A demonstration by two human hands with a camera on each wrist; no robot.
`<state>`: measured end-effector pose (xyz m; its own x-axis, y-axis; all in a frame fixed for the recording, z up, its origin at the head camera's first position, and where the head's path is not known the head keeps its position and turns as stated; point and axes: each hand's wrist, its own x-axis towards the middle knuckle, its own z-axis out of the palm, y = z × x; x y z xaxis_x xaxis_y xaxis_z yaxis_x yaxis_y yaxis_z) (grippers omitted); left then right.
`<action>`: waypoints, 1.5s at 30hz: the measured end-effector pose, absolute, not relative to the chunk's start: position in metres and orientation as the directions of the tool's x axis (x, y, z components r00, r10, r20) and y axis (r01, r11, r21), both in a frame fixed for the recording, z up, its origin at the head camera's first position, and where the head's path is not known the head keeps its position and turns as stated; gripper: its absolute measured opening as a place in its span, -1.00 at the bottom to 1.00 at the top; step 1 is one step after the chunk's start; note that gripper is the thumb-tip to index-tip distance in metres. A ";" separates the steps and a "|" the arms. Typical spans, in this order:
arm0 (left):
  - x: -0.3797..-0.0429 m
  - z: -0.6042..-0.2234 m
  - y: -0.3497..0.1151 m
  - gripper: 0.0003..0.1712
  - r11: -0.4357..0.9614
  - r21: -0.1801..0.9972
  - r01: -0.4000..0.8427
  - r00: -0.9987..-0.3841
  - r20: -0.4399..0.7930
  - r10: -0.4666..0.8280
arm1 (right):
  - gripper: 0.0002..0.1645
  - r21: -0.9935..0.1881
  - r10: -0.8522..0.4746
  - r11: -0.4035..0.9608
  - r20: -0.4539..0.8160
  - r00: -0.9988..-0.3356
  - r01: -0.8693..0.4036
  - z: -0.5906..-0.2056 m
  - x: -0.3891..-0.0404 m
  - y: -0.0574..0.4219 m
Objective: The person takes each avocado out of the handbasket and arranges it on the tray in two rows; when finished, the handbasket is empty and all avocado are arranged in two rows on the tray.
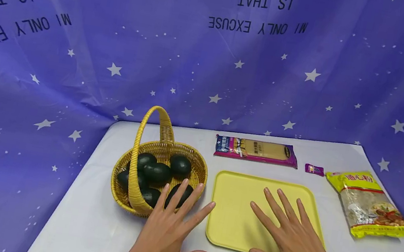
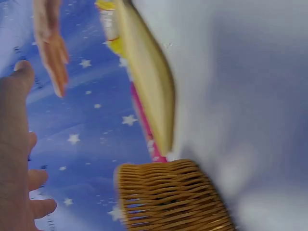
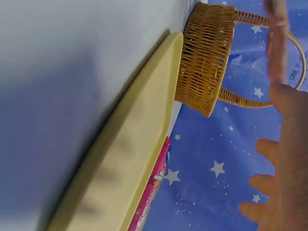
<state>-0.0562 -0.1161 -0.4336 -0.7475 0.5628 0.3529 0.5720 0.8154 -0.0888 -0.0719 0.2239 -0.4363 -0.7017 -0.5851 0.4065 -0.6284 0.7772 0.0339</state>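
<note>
Fingers spread, my left hand [image 1: 167,231] hovers over the front right rim of a yellow wicker basket [image 1: 201,166] and holds nothing. Several dark green, smooth oval fruits [image 1: 158,174] lie in that basket beneath its tall arched handle [image 1: 137,151]; my fingertips overlap the nearest one in the head view. My right hand [image 1: 292,246], also spread and holding nothing, is above the right half of a pale yellow rectangular tray [image 1: 229,211]. The wrist views show both hands raised over the table, apart from the basket [image 3: 204,57] and tray [image 3: 130,144].
Behind the tray lies a long purple-ended pack of noodles [image 1: 262,151], with a small purple packet [image 1: 314,169] to its right. A yellow and clear food bag [image 1: 369,205] sits at the table's right side. Purple star-printed cloth [image 1: 211,69] hangs around the white table [image 1: 85,222].
</note>
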 end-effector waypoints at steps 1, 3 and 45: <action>-0.052 -0.429 -0.117 0.18 0.811 -0.084 0.578 -0.743 0.356 0.566 | 0.07 0.034 -0.590 0.773 0.407 -0.697 -0.634 -0.435 -0.074 0.222; -0.044 -0.418 -0.120 0.18 0.805 -0.077 0.588 -0.732 0.371 0.571 | 0.05 0.036 -0.603 0.760 0.411 -0.684 -0.648 -0.433 -0.078 0.216; -0.092 -0.472 -0.312 -0.21 0.895 0.268 0.357 -0.826 0.538 0.169 | -0.22 -0.253 -0.813 0.461 0.262 -0.519 -0.850 -0.435 -0.238 0.039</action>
